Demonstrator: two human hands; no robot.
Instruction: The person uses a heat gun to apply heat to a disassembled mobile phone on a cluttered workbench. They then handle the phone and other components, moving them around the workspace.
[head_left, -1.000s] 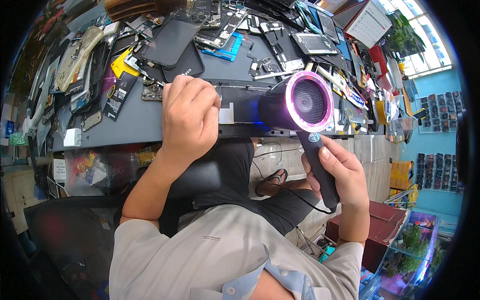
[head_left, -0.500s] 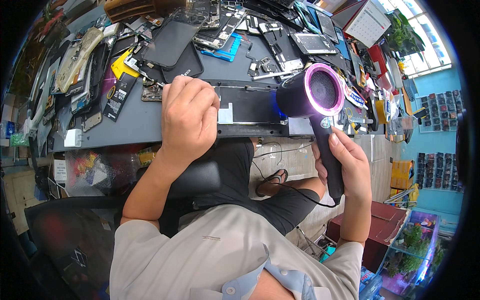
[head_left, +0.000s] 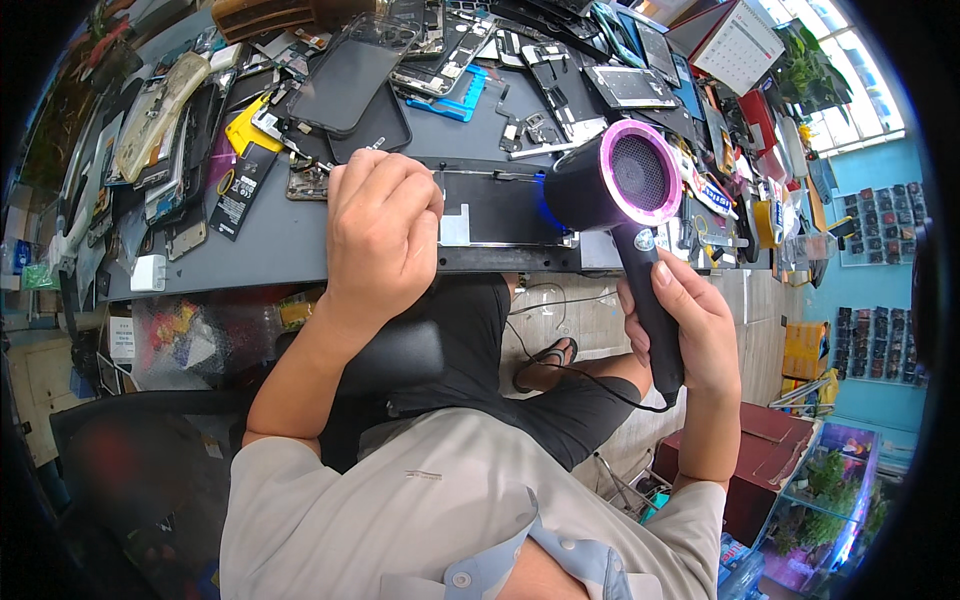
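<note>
My right hand [head_left: 690, 320] grips the handle of a black hair dryer [head_left: 580, 195] with a pink-rimmed grille. Its nozzle, glowing blue, points left and down over a long dark flat panel [head_left: 490, 210] with a white patch [head_left: 454, 227], lying along the desk's front edge. My left hand [head_left: 385, 240] is closed at the panel's left end, knuckles up; what its fingertips hold is hidden. Just beyond that hand are a small bare circuit part [head_left: 305, 178] and a dark phone case [head_left: 365, 130].
Piles of phone parts [head_left: 160, 140] cover the desk [head_left: 270, 260], with a yellow piece [head_left: 248, 125], a blue frame [head_left: 450, 108] and a calendar [head_left: 735, 50] at back right. A dryer cord [head_left: 600, 390] hangs by my legs. A fish tank [head_left: 815, 500] stands at lower right.
My right hand and the dryer have moved up and to the right since a second ago, then slightly left in the last half second. My left hand has barely moved.
</note>
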